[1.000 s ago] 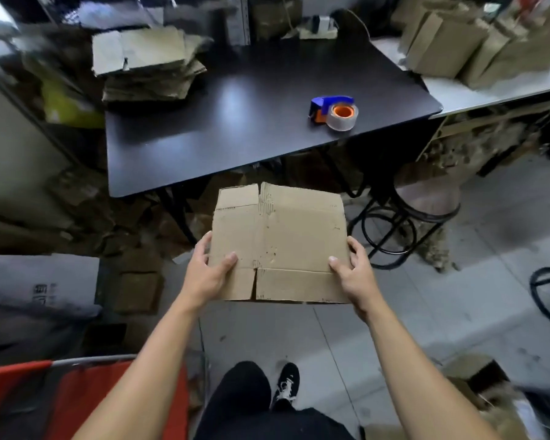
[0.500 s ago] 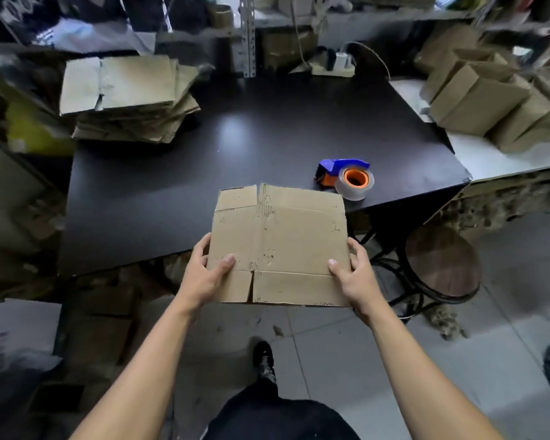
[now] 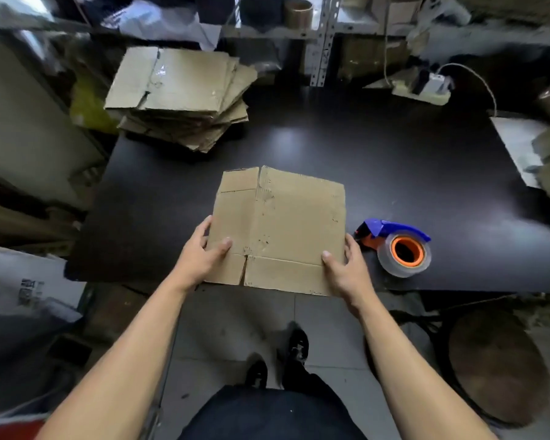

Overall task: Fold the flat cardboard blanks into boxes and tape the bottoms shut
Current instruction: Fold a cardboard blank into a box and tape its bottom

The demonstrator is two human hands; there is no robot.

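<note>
A flat brown cardboard blank (image 3: 286,227) is held over the near edge of the black table (image 3: 378,160). My left hand (image 3: 200,252) grips its left edge, thumb on top. My right hand (image 3: 346,265) grips its right edge, thumb on the lower flap. A blue tape dispenser with an orange-cored clear roll (image 3: 400,249) lies on the table just right of my right hand. A stack of flat blanks (image 3: 181,100) sits at the table's far left corner.
A round brown stool (image 3: 496,366) stands on the tiled floor at the lower right. A power strip with a cable (image 3: 426,87) lies at the table's back right. Shelving and cardboard crowd the back and left. My shoes (image 3: 280,360) are near the table.
I have stepped closer to the table. The blank, still held in both hands, now hangs over the table's near edge, and the tape dispenser lies beside my right hand.
</note>
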